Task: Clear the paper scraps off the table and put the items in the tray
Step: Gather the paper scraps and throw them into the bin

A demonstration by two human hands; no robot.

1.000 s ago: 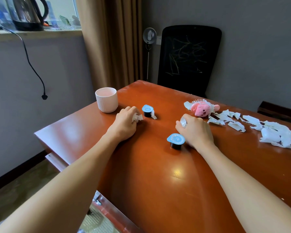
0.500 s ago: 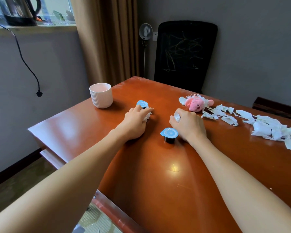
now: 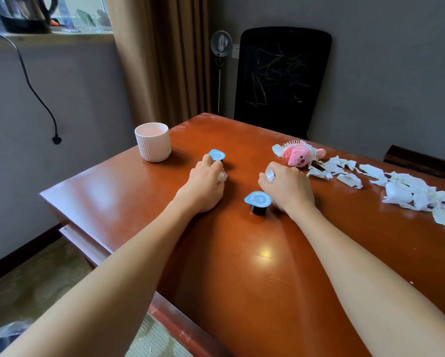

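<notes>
The left hand [image 3: 206, 188] lies knuckles up on the worktop [image 3: 242, 266]. Its fingers are curled and its grip is closed round a crumpled scrap [image 3: 222, 176] of white paper, which pokes out on the thumb side. Just past its fingertips stands the far pod [image 3: 216, 155], a small black cup with a blue foil lid. It is too close to tell whether the fingers touch it.

The right hand [image 3: 289, 188] sits just beside the left one, also knuckles up. Its grip is tight on a second scrap [image 3: 269, 175] that shows white at the fingertips. The near pod [image 3: 258, 202], of the same kind, stands upright against the thumb side of this hand, between the two wrists.

Beyond the right grip lies a pink plush toy [image 3: 300, 157] with white bristles sticking out behind it. From the toy, a trail of loose scraps [image 3: 399, 188] runs outward along the worktop, well to the right of that hand.

Out past the left grip, towards the worktop's corner, a ribbed white cup [image 3: 153, 143] stands upright. A black chair [image 3: 280, 81] is behind the far edge, and a brown curtain [image 3: 159, 60] hangs to its left.
</notes>
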